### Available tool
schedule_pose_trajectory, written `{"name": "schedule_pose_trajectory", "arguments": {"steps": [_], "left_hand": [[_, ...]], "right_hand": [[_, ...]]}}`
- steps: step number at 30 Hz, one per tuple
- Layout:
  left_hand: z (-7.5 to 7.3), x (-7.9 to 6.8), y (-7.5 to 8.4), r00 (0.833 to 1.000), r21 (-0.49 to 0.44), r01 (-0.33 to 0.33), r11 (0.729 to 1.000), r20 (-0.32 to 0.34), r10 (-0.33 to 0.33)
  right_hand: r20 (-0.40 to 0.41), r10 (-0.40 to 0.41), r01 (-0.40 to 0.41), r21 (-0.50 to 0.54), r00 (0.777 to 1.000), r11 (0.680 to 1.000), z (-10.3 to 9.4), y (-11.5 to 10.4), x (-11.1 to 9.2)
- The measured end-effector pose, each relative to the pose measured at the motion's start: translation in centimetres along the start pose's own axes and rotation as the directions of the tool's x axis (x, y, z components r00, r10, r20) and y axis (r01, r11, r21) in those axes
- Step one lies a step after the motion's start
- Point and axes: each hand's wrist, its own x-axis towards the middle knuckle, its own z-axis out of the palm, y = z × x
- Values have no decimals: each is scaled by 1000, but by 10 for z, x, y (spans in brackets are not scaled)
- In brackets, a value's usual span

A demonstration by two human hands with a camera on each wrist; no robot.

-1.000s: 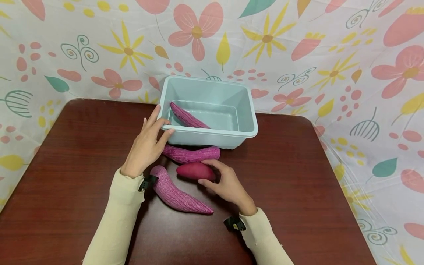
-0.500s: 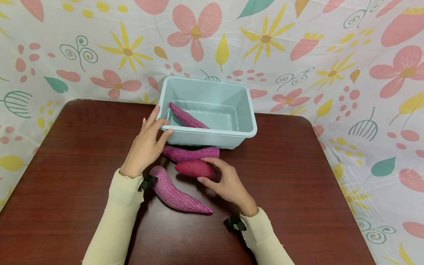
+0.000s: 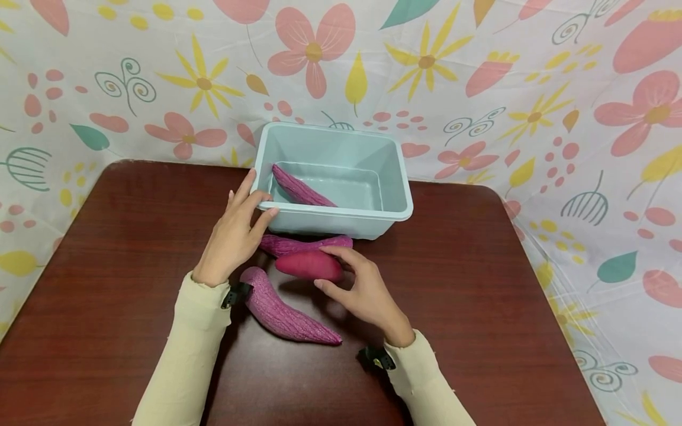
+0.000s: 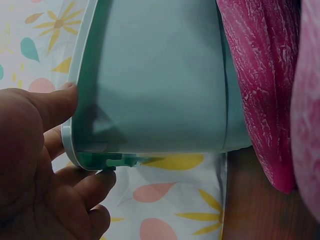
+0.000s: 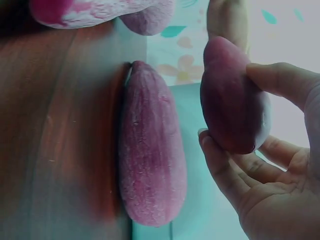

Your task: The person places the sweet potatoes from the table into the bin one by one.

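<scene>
- One long, ridged, deep-purple vegetable [image 3: 301, 186] lay inside the pale blue-green plastic bin [image 3: 341, 222], slanting across its left part; that portion of the work looked done.
- Three vegetables were outside the bin, so the filling seemed to be in its early part, judging by how things lay.
- First of these was a smooth, plump, magenta sweet potato shape [image 3: 306, 265], pinched at one end between the thumb and fingers of the right hand [image 3: 367, 290]. It appeared to be off the counter [image 3: 453, 296], in front of the bin and not yet in it.
- Second was a ridged, bright-purple, elongated vegetable [image 3: 301, 243], lying just in front of the bin; whether they touched could not be told.
- Third, a curved, tapering, pale-purple vegetable [image 3: 288, 313] lay nearest the wearer, untouched by either hand.
- Meanwhile, the left hand [image 3: 234, 231] gripped the bin's near left corner, thumb and fingers around the rim.
</scene>
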Motion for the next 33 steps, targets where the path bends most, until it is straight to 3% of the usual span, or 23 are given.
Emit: {"name": "schedule_pose_trajectory", "arguments": {"steps": [11,18,21,33], "left_hand": [[1,-1,0,1000,-3,4,1000,-2,-4],[1,-1,0,1000,-3,3,1000,-2,-3],[1,0,1,1000,-3,1,1000,-6,-1],[2,-1,2,1000,3,9,1000,-1,-9]], "right_hand": [[-28,-35,34,-15,999,999,-19,-38,10],[-63,-112,109,-40,992,993,-20,-16,20],[-77,-120,115,-61,990,991,-24,-18,23],[-124,-64,59,-40,990,997,-38,-64,32]]}}
